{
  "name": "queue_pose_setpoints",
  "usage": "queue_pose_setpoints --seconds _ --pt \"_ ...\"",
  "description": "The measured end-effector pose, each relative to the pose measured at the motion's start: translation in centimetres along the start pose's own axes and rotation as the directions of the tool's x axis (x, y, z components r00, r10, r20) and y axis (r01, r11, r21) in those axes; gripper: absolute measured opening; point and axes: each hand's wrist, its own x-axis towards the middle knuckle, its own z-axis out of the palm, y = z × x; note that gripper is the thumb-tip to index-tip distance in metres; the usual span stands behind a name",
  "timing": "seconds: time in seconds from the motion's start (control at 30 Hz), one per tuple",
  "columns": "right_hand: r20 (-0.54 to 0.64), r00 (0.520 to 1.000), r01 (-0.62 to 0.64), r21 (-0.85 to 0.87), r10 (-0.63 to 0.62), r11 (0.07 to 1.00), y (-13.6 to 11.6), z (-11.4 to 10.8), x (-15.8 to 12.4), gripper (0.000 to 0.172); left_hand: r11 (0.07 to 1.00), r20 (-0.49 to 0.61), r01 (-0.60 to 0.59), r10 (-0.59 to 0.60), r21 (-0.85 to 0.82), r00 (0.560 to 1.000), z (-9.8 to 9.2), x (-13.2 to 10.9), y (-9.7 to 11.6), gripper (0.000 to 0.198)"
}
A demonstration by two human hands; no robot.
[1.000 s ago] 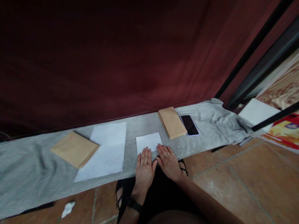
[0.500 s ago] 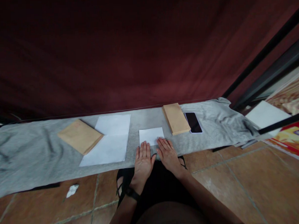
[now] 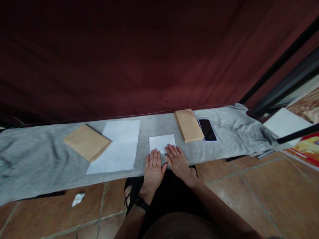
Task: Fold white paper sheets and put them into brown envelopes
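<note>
My left hand (image 3: 153, 169) and my right hand (image 3: 178, 161) lie flat side by side, fingers stretched out, on the near edge of a small folded white sheet (image 3: 161, 142). The sheet rests on a grey cloth (image 3: 34, 163) spread over the tiled floor. Neither hand grips anything. A dark band circles my left wrist.
A stack of brown envelopes (image 3: 188, 125) and a dark phone (image 3: 207, 129) lie right of the sheet. To the left are larger white sheets (image 3: 115, 148) and another brown envelope stack (image 3: 87, 142). A paper scrap (image 3: 78, 199) lies on the tiles. A dark red curtain hangs behind.
The hands stay flat on the folded sheet. The view has shifted slightly, so everything sits a little higher and further right in the picture.
</note>
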Motion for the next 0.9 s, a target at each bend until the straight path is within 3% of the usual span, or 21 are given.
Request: queue_pose_setpoints --seconds 0.47,0.7,0.9 --pt "-0.044 0.997 -0.064 -0.053 0.062 0.997 1.7 -0.3 -0.9 0.048 0.999 -0.024 -0.007 0.006 -0.048 1.000 0.0 0.3 -0.6 0.056" --pt "-0.054 0.996 -0.071 -0.066 0.067 0.995 1.3 -0.6 -0.8 0.047 0.993 -0.037 -0.026 0.022 -0.114 0.999 -0.4 2.3 0.1 0.055" --pt "-0.062 0.996 -0.065 -0.048 0.062 0.997 1.4 -0.7 -0.9 0.047 0.994 0.040 -0.024 0.028 -0.111 0.999 0.4 4.2 0.7 0.058"
